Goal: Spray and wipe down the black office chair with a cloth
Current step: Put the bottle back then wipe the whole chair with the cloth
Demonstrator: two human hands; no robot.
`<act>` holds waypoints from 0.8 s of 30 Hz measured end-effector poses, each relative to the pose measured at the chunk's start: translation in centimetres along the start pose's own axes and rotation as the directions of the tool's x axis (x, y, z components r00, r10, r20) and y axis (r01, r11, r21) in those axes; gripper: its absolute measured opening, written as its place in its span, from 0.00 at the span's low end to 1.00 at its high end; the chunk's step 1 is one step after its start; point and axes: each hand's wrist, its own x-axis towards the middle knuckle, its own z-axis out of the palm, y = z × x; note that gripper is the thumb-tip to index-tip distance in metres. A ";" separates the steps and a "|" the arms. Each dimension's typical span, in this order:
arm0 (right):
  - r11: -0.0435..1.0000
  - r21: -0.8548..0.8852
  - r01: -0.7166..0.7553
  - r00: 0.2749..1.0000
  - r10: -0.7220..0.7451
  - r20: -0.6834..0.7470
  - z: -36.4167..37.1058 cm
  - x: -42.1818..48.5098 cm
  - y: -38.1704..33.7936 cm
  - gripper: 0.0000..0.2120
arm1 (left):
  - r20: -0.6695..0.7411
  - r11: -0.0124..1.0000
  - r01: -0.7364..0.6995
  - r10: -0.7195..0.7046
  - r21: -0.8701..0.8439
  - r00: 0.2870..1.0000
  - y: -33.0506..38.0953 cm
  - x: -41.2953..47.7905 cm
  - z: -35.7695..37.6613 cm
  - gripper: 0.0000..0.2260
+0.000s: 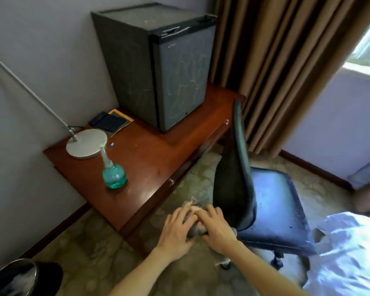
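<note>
**Both hands bunch the cloth beside the chair back**

Head view: The black office chair (235, 178) stands on the patterned carpet right of the desk (158, 154), turned sideways, with its backrest edge-on to the camera and its seat stretching away to the right. Low at the near left side of the backrest, the left hand (176, 235) and the right hand (217, 230) meet over a bunched grey cloth (198, 228). The fingers (188, 214) of the left hand curl over the cloth from the left. Those of the right hand wrap it from the right, so both hands grip it between them. A ragged end of the cloth pokes out beyond the fingertips on the far side. The right hand's fingertips lie just beside the lower backrest; whether the cloth touches the chair cannot be told.

The spray bottle (114, 176), with a round teal body and a pale neck, stands upright on the near left part of the desk, well apart from both hands. Just behind it is the round base of a desk lamp (86, 144), its thin arm slanting up to the left. A dark mini fridge (158, 67) fills the far end of the desk, with a dark pad (107, 122) on a yellow folder to its left. Brown curtains (276, 60) hang behind the chair. White bedding (350, 253) lies at the near right, and a metal waste bin (11, 278) sits at the near left corner.
</note>
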 end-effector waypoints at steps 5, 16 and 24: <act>0.999 0.029 -0.031 0.999 0.032 -0.028 -0.8 -6.5 7.8 0.28 | 0.088 0.998 -0.059 0.056 0.035 0.995 7.6 2.3 5.1 0.26; 0.985 0.050 -0.163 0.986 0.164 -0.023 -5.0 -20.6 29.4 0.29 | 0.081 0.982 -0.161 0.169 -0.103 0.982 30.0 10.2 17.7 0.24; 0.984 0.105 -0.142 0.990 0.143 -0.006 -5.4 -21.1 35.9 0.28 | 0.174 0.983 -0.138 0.158 -0.117 0.972 33.2 14.5 21.0 0.22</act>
